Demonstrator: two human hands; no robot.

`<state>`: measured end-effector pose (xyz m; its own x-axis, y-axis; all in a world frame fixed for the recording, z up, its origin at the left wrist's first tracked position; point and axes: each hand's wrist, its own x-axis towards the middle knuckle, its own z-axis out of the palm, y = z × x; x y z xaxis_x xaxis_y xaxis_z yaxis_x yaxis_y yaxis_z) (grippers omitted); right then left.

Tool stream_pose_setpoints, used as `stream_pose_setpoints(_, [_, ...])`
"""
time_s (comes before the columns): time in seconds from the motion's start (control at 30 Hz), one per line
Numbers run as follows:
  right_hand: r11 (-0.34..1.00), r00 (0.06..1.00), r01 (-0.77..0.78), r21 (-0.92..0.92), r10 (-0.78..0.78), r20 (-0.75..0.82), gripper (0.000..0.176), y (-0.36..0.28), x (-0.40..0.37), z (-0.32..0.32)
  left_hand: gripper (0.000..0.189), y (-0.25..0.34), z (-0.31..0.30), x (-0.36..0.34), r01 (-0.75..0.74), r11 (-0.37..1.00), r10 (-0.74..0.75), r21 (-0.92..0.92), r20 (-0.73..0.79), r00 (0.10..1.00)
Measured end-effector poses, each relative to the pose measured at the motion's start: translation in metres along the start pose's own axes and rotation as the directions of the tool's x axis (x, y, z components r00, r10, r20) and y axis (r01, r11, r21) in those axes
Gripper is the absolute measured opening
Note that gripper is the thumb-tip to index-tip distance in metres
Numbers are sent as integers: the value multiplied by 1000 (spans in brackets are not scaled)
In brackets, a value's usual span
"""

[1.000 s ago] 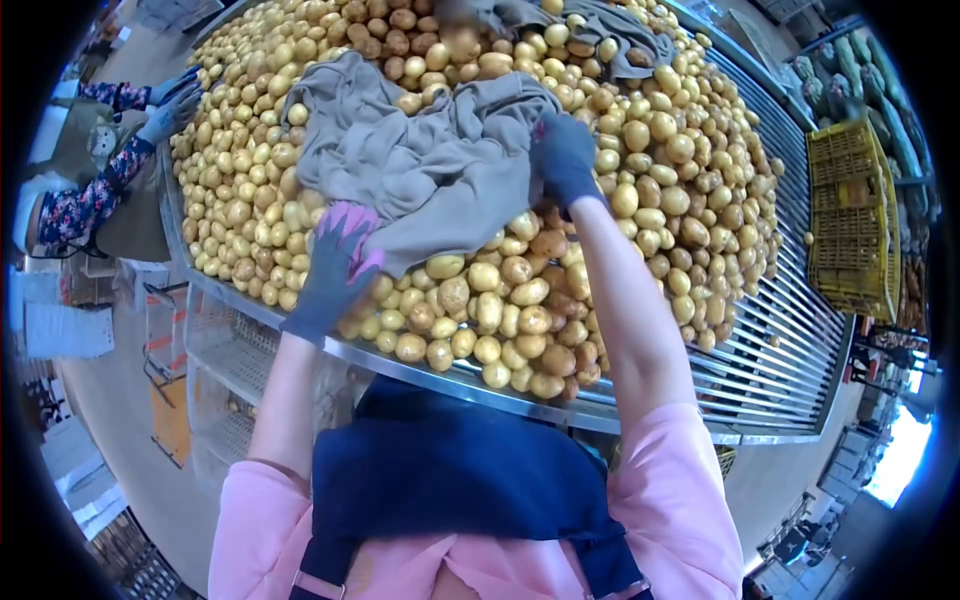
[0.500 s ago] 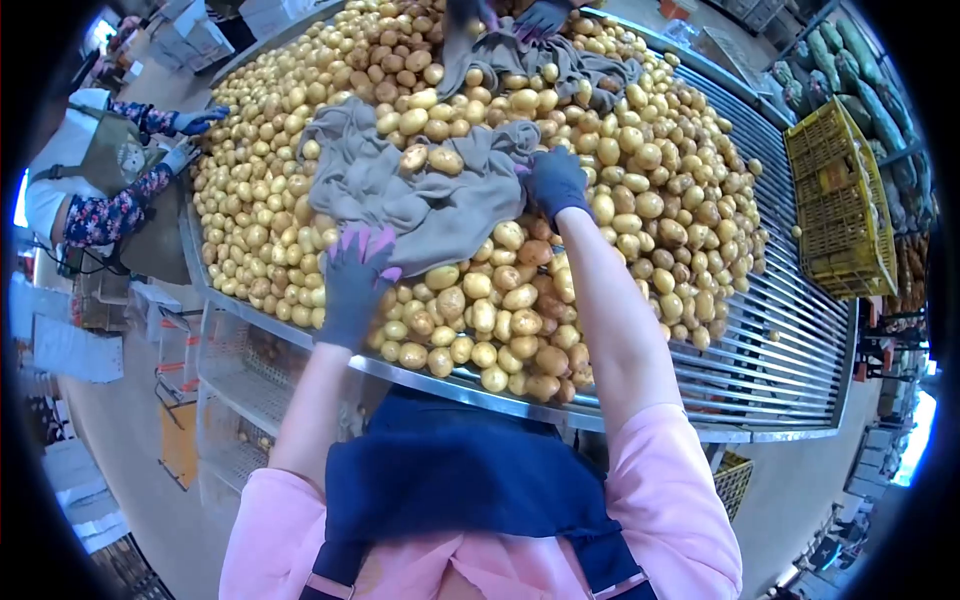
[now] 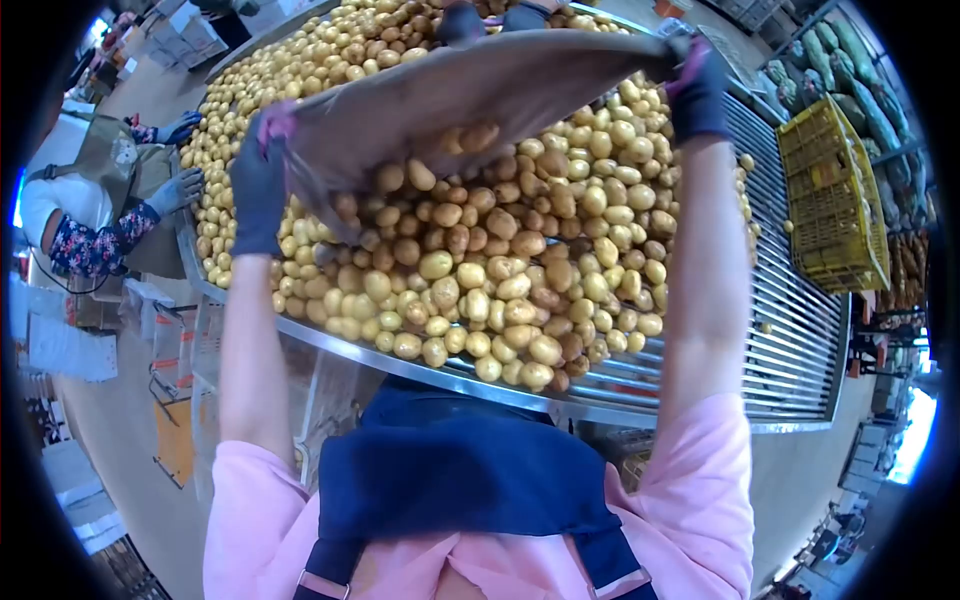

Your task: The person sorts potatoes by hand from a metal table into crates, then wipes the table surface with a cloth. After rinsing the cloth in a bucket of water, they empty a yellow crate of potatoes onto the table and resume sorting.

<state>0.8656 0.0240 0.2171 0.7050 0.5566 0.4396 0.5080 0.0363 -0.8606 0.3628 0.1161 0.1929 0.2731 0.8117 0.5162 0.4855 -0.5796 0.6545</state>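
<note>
My left hand (image 3: pixel 261 185), in a grey glove with purple fingertips, is closed on one end of a grey-brown cloth (image 3: pixel 400 115). The other end is gripped by my right hand (image 3: pixel 697 95), gloved the same way and raised farther out at the right. Between them the cloth is stretched out and lifted over a broad heap of potatoes (image 3: pixel 490 290). A few potatoes lie against its lower edge, slightly blurred. Its left corner hangs down onto the heap.
The potatoes rest on a metal roller table (image 3: pixel 770 340) with a raised rim. A yellow crate (image 3: pixel 835 200) stands at its right edge, near long green gourds (image 3: pixel 870 100). A co-worker's gloved hands (image 3: pixel 178 190) are at the left edge; another person's gloved hands (image 3: pixel 525 15) are at the far side.
The cloth has gone from lying crumpled on the potatoes to being held up and spread wide. My hands have moved apart and farther out, both now gripping it. Potatoes beneath it are uncovered.
</note>
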Motion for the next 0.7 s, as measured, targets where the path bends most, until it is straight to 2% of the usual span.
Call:
stream_pose_setpoints(0.03, [949,983,177,-260,-185,-8,30,-29,8,-37,30,0,-4,15,-133,987,138,94,-43,990])
stream_pose_setpoints(0.07, [894,961,250,-371,-276,-17,31,-55,13,-71,31,18,-8,25,-289,951,298,110,-70,952])
stream_pose_setpoints(0.13, [794,919,319,-518,-393,-37,34,-113,5,-139,34,50,-16,31,-381,913,380,-147,-38,924])
stream_pose_setpoints(0.17, [752,902,331,-571,-429,-43,35,-138,-12,-169,36,62,-16,26,-404,874,406,-270,-51,913])
stream_pose_setpoints(0.2, [713,891,331,-617,-452,-44,36,-159,-37,-196,36,73,-17,12,-403,871,407,-280,-46,912])
stream_pose_setpoints(0.27, [645,884,298,-704,-464,-50,38,-184,-99,-236,38,93,-31,-34,-260,883,303,-391,51,952])
stream_pose_setpoints(0.3, [620,891,255,-742,-448,-68,39,-186,-135,-251,38,87,-38,-61,-212,900,294,-382,172,940])
stream_pose_setpoints(0.33, [609,908,186,-771,-406,-101,40,-178,-174,-261,38,108,-47,-91,108,967,13,-231,468,884])
stream_pose_setpoints(0.4, [653,941,-78,-754,-201,-271,42,-146,-250,-269,38,91,-39,-140,181,910,164,-372,726,667])
stream_pose_setpoints(0.43, [724,877,-377,-578,78,-474,45,-94,-292,-285,42,100,-33,-153,296,927,72,-231,883,464])
stream_pose_setpoints(0.47, [398,842,-521,-755,388,-376,47,-69,-317,-289,39,105,-34,-164,494,868,-112,-54,947,301])
stream_pose_setpoints(0.5, [71,716,-372,-926,656,-238,48,-44,-341,-293,39,95,-27,-170,502,864,-127,-46,944,306])
stream_pose_setpoints(0.53, [-48,887,-137,-989,438,-144,53,-30,-376,-270,43,79,-19,-177,472,881,-151,-38,922,356])
stream_pose_setpoints(0.57, [-208,978,63,-976,206,19,58,-8,-409,-251,47,62,-6,-182,431,902,-173,-25,895,412])
stream_pose_setpoints(0.6, [118,978,10,-993,208,35,61,-3,-402,-235,53,47,14,-185,392,917,-181,-73,799,573])
stream_pose_setpoints(0.63, [432,976,-51,-901,211,46,64,4,-389,-214,59,32,32,-183,341,933,-179,-110,680,711])
stream_pose_setpoints(0.67, [481,969,-32,-876,231,91,64,-3,-371,-184,61,27,52,-172,29,992,-101,123,633,767])
stream_pose_setpoints(0.7, [532,960,-12,-847,243,139,65,-11,-351,-151,64,27,71,-165,-273,894,2,355,606,795])
